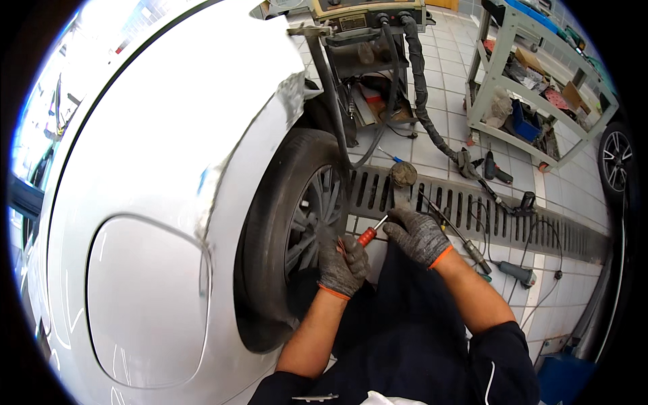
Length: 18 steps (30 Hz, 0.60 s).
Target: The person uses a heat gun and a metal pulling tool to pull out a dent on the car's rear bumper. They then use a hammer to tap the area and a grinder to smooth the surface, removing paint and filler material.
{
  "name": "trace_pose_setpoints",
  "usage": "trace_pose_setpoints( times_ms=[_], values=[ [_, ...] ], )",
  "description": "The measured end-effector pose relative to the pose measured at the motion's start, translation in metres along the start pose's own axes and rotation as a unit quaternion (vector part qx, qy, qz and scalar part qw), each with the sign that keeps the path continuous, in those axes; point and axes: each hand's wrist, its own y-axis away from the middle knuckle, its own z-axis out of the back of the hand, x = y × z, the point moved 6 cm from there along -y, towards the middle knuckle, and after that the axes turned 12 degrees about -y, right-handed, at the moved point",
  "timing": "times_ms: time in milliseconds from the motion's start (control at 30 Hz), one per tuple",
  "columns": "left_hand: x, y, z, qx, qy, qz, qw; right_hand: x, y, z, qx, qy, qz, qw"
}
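The gray-gloved left hand [343, 263] clamps a red-handled, metal-shafted tool [370, 233]; likely light, stiff, best held by its handle [366, 237]; whether the gray-gloved right hand [418, 237] grips anything, I cannot tell.

Left of frame: the car body [155, 135] and tire [270, 226] form a wall close beside the left hand [343, 266], barring passage that way. Centre: a red-handled tool [367, 236] occupies the gap toward the right hand [420, 236]. Right of centre: a long tool [476, 254], a power tool [516, 273] and its cord [559, 275] obstruct. Upper right: open floor [448, 77] permits passage between the thick hose [417, 74] and tool cart [514, 142].
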Motion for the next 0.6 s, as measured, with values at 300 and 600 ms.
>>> trace_pose_setpoints(
  times_ms=[300,600],
  values=[
    [0.060,-0.121,-0.028,-0.016,0.083,-0.027,0.996,-0.059,-0.039,-0.025,-0.005,-0.233,-0.017,0.972],
    [0.046,-0.195,-0.038,0.193,0.258,-0.032,0.946,-0.078,-0.089,-0.012,0.076,-0.281,0.077,0.954]
  ],
)
